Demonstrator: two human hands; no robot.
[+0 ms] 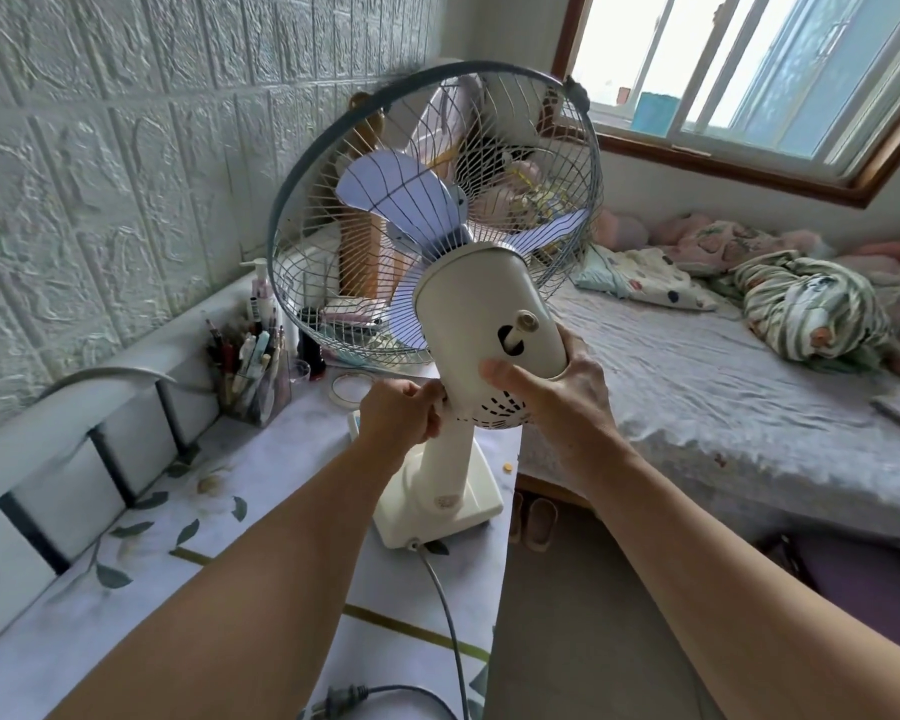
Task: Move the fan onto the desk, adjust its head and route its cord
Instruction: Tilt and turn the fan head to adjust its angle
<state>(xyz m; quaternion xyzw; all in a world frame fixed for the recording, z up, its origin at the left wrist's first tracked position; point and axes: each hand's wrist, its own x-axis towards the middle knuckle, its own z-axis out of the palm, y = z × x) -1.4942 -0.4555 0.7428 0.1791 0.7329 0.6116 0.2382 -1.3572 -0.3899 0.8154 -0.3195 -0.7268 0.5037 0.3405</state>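
A cream table fan (471, 309) stands on the desk (261, 459), its base near the desk's right edge and its wire cage facing away from me, tilted upward. My right hand (552, 397) grips the back of the motor housing, thumb on top. My left hand (401, 413) is closed around the neck joint just under the housing. The grey cord (445, 610) leaves the base's near side and runs toward me along the desk; its plug (341, 701) lies loose at the near edge.
A clear holder of pens (253, 366) and bottles stand at the desk's far left by the textured wall. A roll of tape (352, 389) lies behind the fan. A bed (723, 387) with crumpled blankets fills the right; slippers (533, 522) sit on the floor between.
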